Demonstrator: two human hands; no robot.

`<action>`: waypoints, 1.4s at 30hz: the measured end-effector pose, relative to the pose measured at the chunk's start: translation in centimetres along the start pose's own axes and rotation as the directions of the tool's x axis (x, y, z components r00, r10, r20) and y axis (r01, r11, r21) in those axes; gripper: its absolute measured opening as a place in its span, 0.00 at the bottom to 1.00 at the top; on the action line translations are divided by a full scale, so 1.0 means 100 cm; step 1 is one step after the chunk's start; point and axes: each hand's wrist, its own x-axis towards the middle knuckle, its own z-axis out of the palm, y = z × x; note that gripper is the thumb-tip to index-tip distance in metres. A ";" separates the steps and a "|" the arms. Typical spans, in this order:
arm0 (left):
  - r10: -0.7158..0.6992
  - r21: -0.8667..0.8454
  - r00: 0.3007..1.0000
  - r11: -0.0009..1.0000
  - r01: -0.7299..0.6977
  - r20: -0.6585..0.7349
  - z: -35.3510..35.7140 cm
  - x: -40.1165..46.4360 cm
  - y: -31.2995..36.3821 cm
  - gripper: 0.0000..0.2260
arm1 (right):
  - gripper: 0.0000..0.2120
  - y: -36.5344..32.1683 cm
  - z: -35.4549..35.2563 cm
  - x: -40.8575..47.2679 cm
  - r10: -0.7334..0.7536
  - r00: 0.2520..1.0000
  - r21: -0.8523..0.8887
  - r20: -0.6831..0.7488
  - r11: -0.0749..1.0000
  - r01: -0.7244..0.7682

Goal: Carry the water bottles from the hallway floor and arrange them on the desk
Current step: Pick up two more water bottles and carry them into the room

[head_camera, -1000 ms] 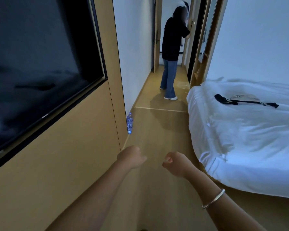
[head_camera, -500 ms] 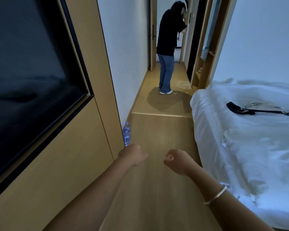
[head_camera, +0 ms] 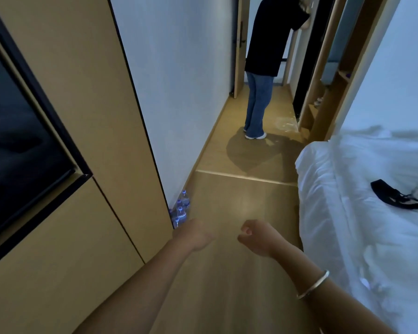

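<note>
Several clear water bottles (head_camera: 181,209) with blue caps and labels stand on the wooden floor against the white wall, just past the corner of the wood panel. My left hand (head_camera: 194,233) hovers just below and to the right of them, fingers curled, holding nothing and not touching them. My right hand (head_camera: 257,237) is beside it over the floor, also curled into a loose fist and holding nothing; a silver bangle sits on that forearm. No desk is in view.
A wood-panelled wall with a dark TV screen (head_camera: 22,131) runs along my left. A bed with white bedding (head_camera: 362,213) and a black strap (head_camera: 396,196) fills the right. A person (head_camera: 266,68) stands further down the narrow hallway by an open wardrobe (head_camera: 323,100).
I have walked forward along the hallway; the bottles are closer and more of them show past the panel corner. Both hands stay curled in front of me.
</note>
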 end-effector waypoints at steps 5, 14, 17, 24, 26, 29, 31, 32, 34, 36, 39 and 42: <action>-0.101 -0.057 0.995 0.993 0.100 -0.010 -0.013 0.067 0.015 0.12 | 0.19 0.005 -0.029 0.092 -0.027 0.997 -0.066 0.077 0.997 0.032; -0.210 -0.089 0.976 0.973 0.214 0.054 -0.041 0.197 -0.007 0.13 | 0.19 -0.008 -0.048 0.244 -0.081 0.975 -0.114 0.209 0.988 0.106; -0.228 -0.113 0.970 0.965 0.237 0.088 -0.056 0.257 -0.014 0.16 | 0.19 -0.022 -0.058 0.303 -0.100 0.972 -0.133 0.211 0.983 0.129; -0.294 -0.136 0.952 0.943 0.303 0.082 -0.118 0.388 -0.038 0.15 | 0.18 -0.071 -0.087 0.442 -0.118 0.954 -0.205 0.276 0.962 0.178; -0.304 -0.155 0.948 0.936 0.316 0.098 -0.135 0.416 -0.043 0.14 | 0.19 -0.087 -0.093 0.476 -0.131 0.946 -0.214 0.297 0.956 0.199; -0.340 -0.178 0.935 0.919 0.352 0.098 -0.154 0.449 -0.051 0.12 | 0.21 -0.107 -0.096 0.515 -0.149 0.931 -0.225 0.332 0.947 0.231; -0.363 -0.201 0.926 0.904 0.377 0.105 -0.162 0.466 -0.055 0.12 | 0.22 -0.116 -0.097 0.539 -0.148 0.919 -0.227 0.365 0.943 0.242; -0.373 -0.210 0.921 0.897 0.389 0.112 -0.166 0.473 -0.057 0.12 | 0.23 -0.120 -0.096 0.550 -0.152 0.909 -0.240 0.387 0.935 0.259; -0.396 -0.227 0.910 0.882 0.414 0.123 -0.170 0.485 -0.065 0.12 | 0.23 -0.127 -0.096 0.573 -0.166 0.889 -0.264 0.426 0.917 0.298; -0.427 -0.255 0.896 0.859 0.444 0.121 -0.174 0.499 -0.072 0.12 | 0.20 -0.134 -0.096 0.595 -0.193 0.873 -0.271 0.448 0.901 0.338; -0.491 -0.304 0.863 0.809 0.503 0.121 -0.176 0.522 -0.082 0.12 | 0.19 -0.142 -0.095 0.632 -0.207 0.839 -0.273 0.504 0.883 0.382; -0.554 -0.368 0.824 0.746 0.555 0.120 -0.173 0.547 -0.086 0.12 | 0.20 -0.149 -0.093 0.673 -0.210 0.785 -0.285 0.583 0.851 0.440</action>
